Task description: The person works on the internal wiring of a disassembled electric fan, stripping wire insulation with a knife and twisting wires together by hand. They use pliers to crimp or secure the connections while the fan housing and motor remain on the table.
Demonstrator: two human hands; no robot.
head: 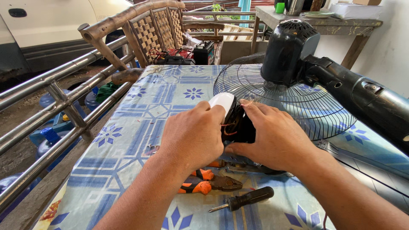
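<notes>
Both hands close around a small black part with a white cap [228,111] and thin red wires showing inside it. My left hand [192,135] grips its left side. My right hand [275,137] holds the right side, fingers curled over the top. It is held above a table with a blue-and-white patterned cloth [145,110]. Just behind lies a black electric fan, with its motor housing [289,51] and wire guard [294,100] resting on the table.
Orange-handled pliers [208,183] and a black-handled screwdriver [245,199] lie on the cloth below my hands. A metal railing [59,106] runs along the left, a bamboo chair [145,30] stands behind the table, and a wooden side table [324,23] is at the far right.
</notes>
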